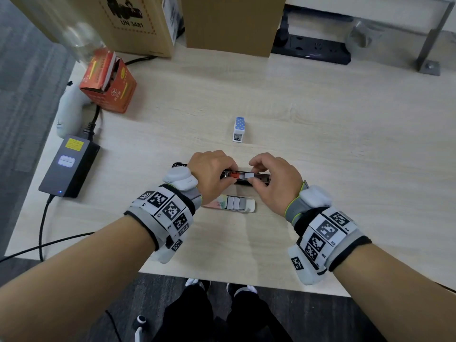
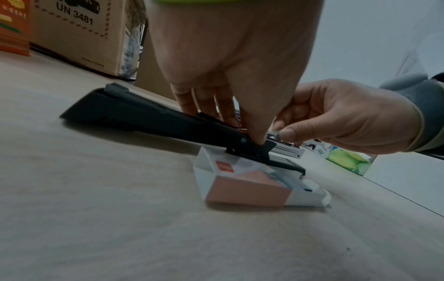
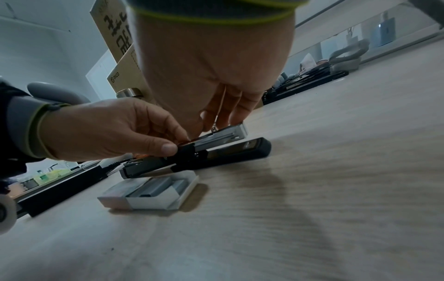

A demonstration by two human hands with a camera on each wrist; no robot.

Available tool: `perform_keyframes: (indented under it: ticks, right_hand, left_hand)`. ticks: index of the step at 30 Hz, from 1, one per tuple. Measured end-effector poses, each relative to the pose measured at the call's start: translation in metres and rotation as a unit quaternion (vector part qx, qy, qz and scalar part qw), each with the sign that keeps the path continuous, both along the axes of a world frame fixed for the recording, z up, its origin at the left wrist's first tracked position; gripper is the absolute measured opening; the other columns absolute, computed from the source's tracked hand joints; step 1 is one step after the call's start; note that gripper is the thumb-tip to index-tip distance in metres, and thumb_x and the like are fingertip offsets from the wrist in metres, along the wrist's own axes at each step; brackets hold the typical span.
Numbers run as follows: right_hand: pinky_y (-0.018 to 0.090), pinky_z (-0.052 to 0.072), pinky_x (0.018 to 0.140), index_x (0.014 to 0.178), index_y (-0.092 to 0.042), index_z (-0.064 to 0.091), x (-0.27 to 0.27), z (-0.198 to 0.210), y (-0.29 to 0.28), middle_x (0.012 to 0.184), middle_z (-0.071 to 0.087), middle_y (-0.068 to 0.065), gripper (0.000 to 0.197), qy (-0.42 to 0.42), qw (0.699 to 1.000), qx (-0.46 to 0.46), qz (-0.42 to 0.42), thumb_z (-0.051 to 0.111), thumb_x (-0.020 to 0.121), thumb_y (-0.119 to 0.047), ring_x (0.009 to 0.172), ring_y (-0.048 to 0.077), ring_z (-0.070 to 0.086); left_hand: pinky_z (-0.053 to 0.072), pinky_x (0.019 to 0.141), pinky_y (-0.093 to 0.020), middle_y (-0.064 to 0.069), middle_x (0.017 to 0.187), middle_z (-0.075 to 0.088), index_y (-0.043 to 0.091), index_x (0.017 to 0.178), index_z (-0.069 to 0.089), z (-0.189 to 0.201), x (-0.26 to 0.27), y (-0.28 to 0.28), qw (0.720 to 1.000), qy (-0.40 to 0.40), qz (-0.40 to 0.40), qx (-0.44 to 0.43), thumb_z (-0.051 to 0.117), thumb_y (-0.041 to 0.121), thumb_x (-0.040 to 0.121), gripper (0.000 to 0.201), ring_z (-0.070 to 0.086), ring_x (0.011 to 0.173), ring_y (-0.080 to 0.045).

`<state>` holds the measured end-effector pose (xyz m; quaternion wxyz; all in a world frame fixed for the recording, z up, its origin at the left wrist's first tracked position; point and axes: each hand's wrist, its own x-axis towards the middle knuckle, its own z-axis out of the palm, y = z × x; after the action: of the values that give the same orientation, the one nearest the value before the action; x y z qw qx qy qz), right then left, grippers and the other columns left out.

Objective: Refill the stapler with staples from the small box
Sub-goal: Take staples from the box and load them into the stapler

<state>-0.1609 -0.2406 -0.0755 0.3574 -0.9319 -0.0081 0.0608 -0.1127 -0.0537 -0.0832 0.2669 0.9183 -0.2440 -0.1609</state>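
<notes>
A black stapler (image 1: 261, 179) lies opened out flat on the light wooden table (image 1: 320, 144), its metal magazine (image 3: 223, 134) facing up. My left hand (image 1: 225, 175) grips the stapler at its hinge, thumb on the near side. Over the magazine, my right hand (image 1: 255, 175) pinches a short grey strip of staples (image 1: 249, 176). The small staple box (image 1: 234, 204) lies just in front of the stapler with its tray slid out. Several grey strips (image 3: 156, 187) show in the tray. In the left wrist view the stapler's lid (image 2: 125, 112) stretches away to the left.
A small blue dotted stapler (image 1: 238, 129) stands beyond the hands. At the left are an open orange box (image 1: 108, 87), a white controller (image 1: 69, 112) and a black power adapter (image 1: 70, 166) with cables. Cardboard boxes (image 1: 227, 23) and a power strip (image 1: 311, 49) line the back.
</notes>
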Motion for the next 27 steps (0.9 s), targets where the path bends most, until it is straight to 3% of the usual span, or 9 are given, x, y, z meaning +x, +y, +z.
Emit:
perform_keyframes:
  ticks: [3, 6, 11, 14, 21, 27]
  right_hand:
    - [0.021, 0.037, 0.071, 0.102, -0.025, 0.058, 0.001, 0.000, 0.001, 0.086, 0.062, -0.014, 0.028, 0.009, 1.000, -0.002, -0.002, 0.067, 0.078, -0.014, 0.087, 0.010, 0.052]
    - [0.011, 0.031, 0.064, 0.103, -0.023, 0.059, 0.001, -0.002, 0.003, 0.089, 0.065, -0.010, 0.028, 0.008, 1.000, -0.015, 0.004, 0.068, 0.078, -0.013, 0.084, 0.007, 0.048]
    - [0.024, 0.037, 0.074, 0.103, -0.020, 0.060, 0.003, -0.002, 0.010, 0.094, 0.066, -0.005, 0.029, 0.005, 0.999, -0.031, 0.014, 0.072, 0.077, -0.016, 0.093, 0.016, 0.052]
    - [0.031, 0.045, 0.074, 0.101, -0.020, 0.060, -0.002, 0.000, 0.009, 0.088, 0.067, -0.006, 0.027, -0.021, 0.999, -0.029, -0.005, 0.071, 0.077, -0.013, 0.093, 0.013, 0.050]
    - [0.030, 0.050, 0.078, 0.098, -0.029, 0.059, -0.010, -0.004, 0.010, 0.090, 0.065, -0.003, 0.029, -0.005, 0.999, -0.042, -0.018, 0.071, 0.075, -0.015, 0.092, 0.014, 0.057]
    - [0.031, 0.047, 0.071, 0.096, -0.019, 0.062, -0.015, 0.004, 0.012, 0.082, 0.065, -0.004, 0.021, -0.055, 0.997, -0.050, -0.005, 0.067, 0.078, -0.011, 0.090, 0.020, 0.054]
  left_hand:
    - [0.045, 0.076, -0.043, -0.001, 0.092, 0.066, 0.023, 0.098, 0.066, 0.001, 0.000, 0.000, 1.000, 0.004, -0.003, -0.001, 0.059, 0.035, 0.080, 0.023, 0.059, 0.081, -0.025]
    - [0.046, 0.075, -0.042, 0.000, 0.091, 0.065, 0.024, 0.098, 0.066, 0.001, 0.000, 0.002, 1.000, 0.006, -0.007, -0.001, 0.053, 0.039, 0.078, 0.028, 0.059, 0.080, -0.025]
    - [0.045, 0.074, -0.040, -0.001, 0.091, 0.066, 0.024, 0.098, 0.067, 0.000, 0.001, 0.008, 1.000, -0.001, -0.006, -0.005, 0.055, 0.038, 0.078, 0.027, 0.059, 0.080, -0.025]
    - [0.046, 0.075, -0.041, 0.000, 0.093, 0.066, 0.025, 0.098, 0.066, 0.000, 0.001, 0.009, 1.000, -0.002, -0.005, -0.004, 0.057, 0.038, 0.080, 0.024, 0.060, 0.081, -0.025]
    - [0.046, 0.077, -0.041, -0.001, 0.095, 0.066, 0.024, 0.097, 0.068, 0.001, 0.001, 0.009, 1.000, -0.008, -0.005, -0.010, 0.065, 0.030, 0.082, 0.017, 0.060, 0.083, -0.025]
    - [0.041, 0.078, -0.038, -0.003, 0.102, 0.064, 0.022, 0.103, 0.065, 0.002, -0.003, 0.010, 0.999, -0.043, -0.015, -0.016, 0.065, 0.030, 0.081, 0.023, 0.056, 0.087, -0.027]
